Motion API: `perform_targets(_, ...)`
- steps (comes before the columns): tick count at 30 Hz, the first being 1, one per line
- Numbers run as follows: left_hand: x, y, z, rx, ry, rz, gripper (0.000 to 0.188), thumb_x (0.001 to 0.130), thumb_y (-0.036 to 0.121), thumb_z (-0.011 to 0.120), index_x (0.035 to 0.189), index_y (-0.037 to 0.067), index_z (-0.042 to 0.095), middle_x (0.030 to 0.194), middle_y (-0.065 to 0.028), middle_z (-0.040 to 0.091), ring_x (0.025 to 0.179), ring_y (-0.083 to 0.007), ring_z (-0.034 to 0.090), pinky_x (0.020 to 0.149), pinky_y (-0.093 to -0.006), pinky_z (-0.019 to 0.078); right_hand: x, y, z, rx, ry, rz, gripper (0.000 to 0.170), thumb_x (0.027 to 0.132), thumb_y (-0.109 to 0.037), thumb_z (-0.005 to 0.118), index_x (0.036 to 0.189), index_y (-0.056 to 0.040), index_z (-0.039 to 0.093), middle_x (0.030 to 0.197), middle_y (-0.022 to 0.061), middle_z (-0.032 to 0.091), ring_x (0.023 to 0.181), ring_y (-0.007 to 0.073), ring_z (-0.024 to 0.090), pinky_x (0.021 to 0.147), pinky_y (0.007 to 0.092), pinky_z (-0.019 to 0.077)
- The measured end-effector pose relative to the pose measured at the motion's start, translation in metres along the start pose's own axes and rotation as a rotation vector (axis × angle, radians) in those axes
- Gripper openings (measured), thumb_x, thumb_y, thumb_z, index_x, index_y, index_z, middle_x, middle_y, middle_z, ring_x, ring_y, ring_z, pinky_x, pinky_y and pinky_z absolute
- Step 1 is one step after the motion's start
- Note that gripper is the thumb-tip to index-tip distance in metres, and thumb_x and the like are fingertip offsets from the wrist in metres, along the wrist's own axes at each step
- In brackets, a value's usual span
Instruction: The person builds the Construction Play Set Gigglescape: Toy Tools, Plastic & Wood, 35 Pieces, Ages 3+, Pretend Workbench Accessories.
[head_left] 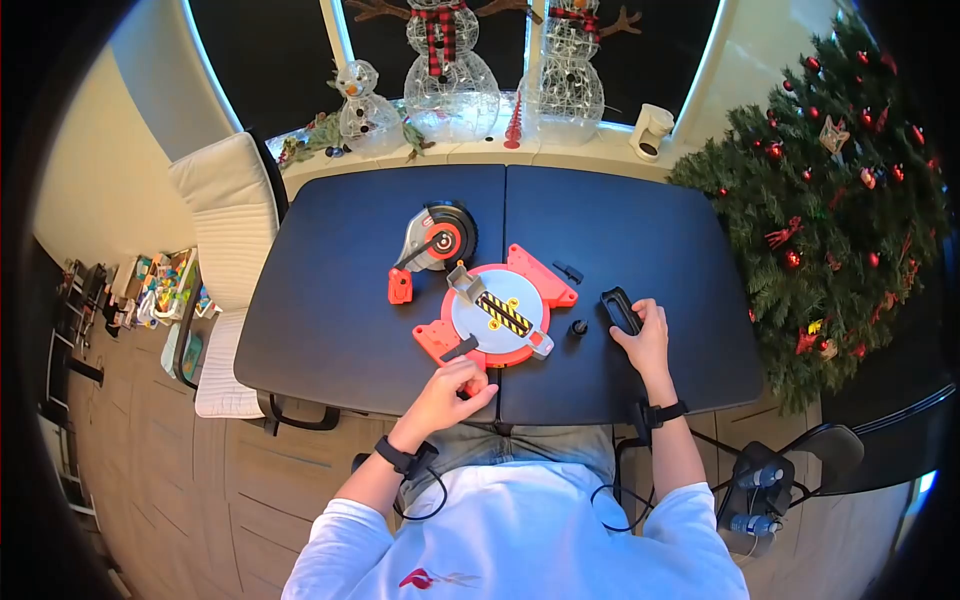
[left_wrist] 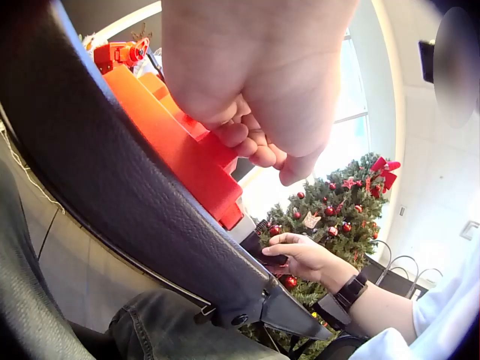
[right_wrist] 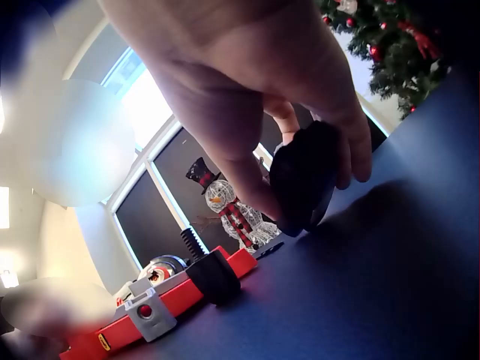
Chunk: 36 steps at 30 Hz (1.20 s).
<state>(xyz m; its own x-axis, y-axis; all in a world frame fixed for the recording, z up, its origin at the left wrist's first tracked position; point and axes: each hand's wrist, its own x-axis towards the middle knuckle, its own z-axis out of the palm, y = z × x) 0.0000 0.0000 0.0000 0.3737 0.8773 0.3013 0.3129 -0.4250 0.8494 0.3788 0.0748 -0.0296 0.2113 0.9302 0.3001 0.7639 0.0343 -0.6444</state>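
A round toy base (head_left: 497, 315) with red rim, grey disc and yellow-black striped strip lies mid-table. Beside its lower left edge is my left hand (head_left: 455, 398), fingers loosely curled, nothing visible in them; in the left wrist view the hand (left_wrist: 259, 82) hangs close over the red plastic (left_wrist: 176, 142). My right hand (head_left: 645, 335) grips a black, hollow oblong piece (head_left: 619, 310) right of the base. In the right wrist view, thumb and fingers of that hand (right_wrist: 247, 97) are on either side of the black piece (right_wrist: 301, 180), low over the table.
A grey-and-red wheel unit (head_left: 436, 238) with a black tire lies behind the base. A small black cylinder (head_left: 578, 327) and a flat black piece (head_left: 568, 271) lie to the base's right. A chair (head_left: 235, 220) stands left, a decorated tree (head_left: 800, 200) right.
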Motion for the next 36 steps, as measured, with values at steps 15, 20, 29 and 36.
perform_targets(15, -0.002, -0.002, 0.0, -0.01, 0.017, 0.029, 0.025, 0.09, 0.005, 0.082, 0.079, 0.004, 0.06, 0.072, -0.001, 0.059, 0.069, -0.0155, 0.051, 0.06, -0.0314, 0.0402, -0.025, -0.071, 0.017, -0.301, -0.096, -0.373, 0.051, 0.074, -0.029, 0.094, 0.119, -0.0105, 0.077, 0.123, 0.008, 0.071, 0.13, 0.0317, 0.05, 0.105, 0.0516, 0.0322)
perform_targets(20, -0.001, -0.003, 0.0, -0.002, 0.01, 0.025, 0.024, 0.09, 0.006, 0.082, 0.079, 0.004, 0.06, 0.072, -0.0011, 0.059, 0.069, -0.0159, 0.051, 0.061, -0.0317, 0.0401, -0.026, -0.073, 0.013, -0.144, -0.186, -0.459, 0.039, 0.079, -0.018, 0.092, 0.112, -0.0045, 0.077, 0.107, 0.0088, 0.073, 0.107, 0.0304, 0.065, 0.097, 0.046, 0.0458)
perform_targets(29, 0.0, -0.004, 0.003, -0.008, 0.018, 0.045, 0.024, 0.09, 0.005, 0.082, 0.078, 0.003, 0.06, 0.072, -0.0016, 0.059, 0.068, -0.017, 0.051, 0.06, -0.0324, 0.0402, -0.052, -0.086, -0.012, 0.27, -0.462, -0.233, 0.042, 0.082, -0.005, 0.085, 0.123, -0.0007, 0.073, 0.103, 0.0139, 0.068, 0.088, 0.0285, 0.072, 0.079, 0.0355, 0.061)
perform_targets(36, 0.001, -0.002, 0.002, 0.012, 0.015, 0.038, 0.025, 0.089, 0.005, 0.082, 0.077, 0.003, 0.06, 0.072, -0.0014, 0.059, 0.068, -0.0167, 0.051, 0.059, -0.0323, 0.0403, -0.058, -0.076, 0.001, 0.175, -0.434, -0.239, 0.039, 0.081, -0.007, 0.087, 0.111, -0.0014, 0.064, 0.104, 0.0203, 0.075, 0.098, 0.0407, 0.074, 0.082, 0.0474, 0.0598)
